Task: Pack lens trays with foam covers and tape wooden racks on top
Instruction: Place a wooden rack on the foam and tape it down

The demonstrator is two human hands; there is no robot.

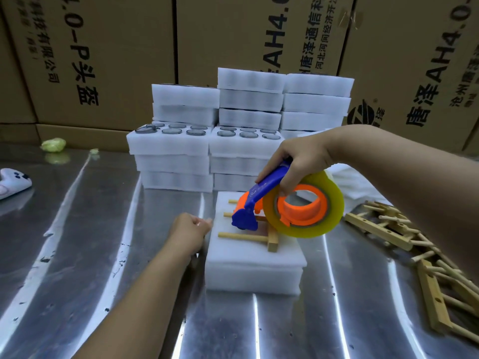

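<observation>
The right hand (298, 161) gripped the blue handle of a tape dispenser (267, 187), fingers wrapped round it and fingertips reaching the orange core. The dispenser's yellowish tape roll (334, 206) hung just under that hand, and its blue front end touched or nearly touched the wooden rack (272, 239). The rack lay flat on the foam cover (248, 252) of a closed lens tray (254, 278) in the middle of the metal table (77, 255), with its dowels pointing left.

The left hand (191, 229) sat at the left edge of the foam cover with its fingers curled and the fingertips against the foam. Whether it pinched a tape end could not be told.

Behind the tray stood stacks of foam trays (248, 99). The two front stacks carried uncovered trays with round lenses (181, 130) showing in their pockets.

A loose pile of wooden racks (388, 229) lay at the right of the table. Printed cardboard boxes (103, 60) formed the wall behind. A crumpled greenish scrap (53, 145) and a white object (13, 182) lay at the far left.
</observation>
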